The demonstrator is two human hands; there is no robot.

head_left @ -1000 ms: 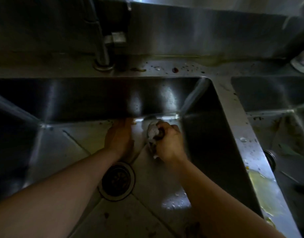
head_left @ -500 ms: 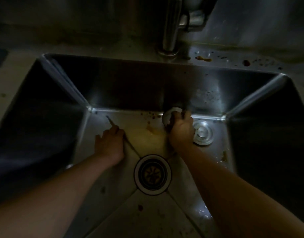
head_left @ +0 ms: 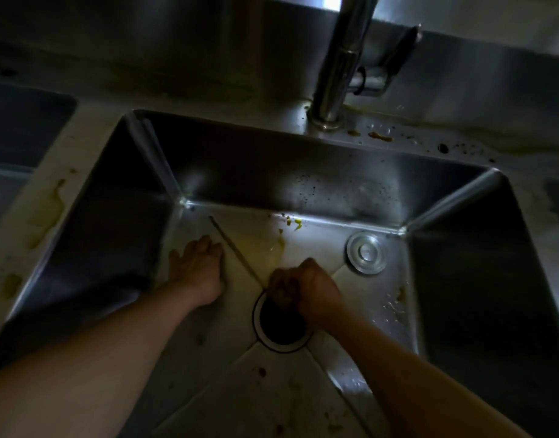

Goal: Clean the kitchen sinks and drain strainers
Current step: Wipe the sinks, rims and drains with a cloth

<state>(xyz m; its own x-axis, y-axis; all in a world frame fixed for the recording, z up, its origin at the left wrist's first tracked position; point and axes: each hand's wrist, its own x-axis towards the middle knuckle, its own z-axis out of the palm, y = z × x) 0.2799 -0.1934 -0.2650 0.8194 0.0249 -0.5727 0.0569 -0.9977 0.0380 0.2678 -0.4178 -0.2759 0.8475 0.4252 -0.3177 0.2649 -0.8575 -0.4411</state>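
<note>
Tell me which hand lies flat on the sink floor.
The left hand: its fingers press against the sink floor left of the drain. The right hand is curled into a fist above the drain.

Steel sink [head_left: 303, 172] floor bears drain plug [head_left: 365, 252] and yellow residue [head_left: 273, 245].

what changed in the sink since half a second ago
The right hand, fist curled, slid from the back wall toward the person and now sits at the drain rim; the pale scrubber seen in its grip earlier is hidden now. The left hand stayed pressed on the sink floor. The round metal stopper and yellow residue stayed put.
</note>
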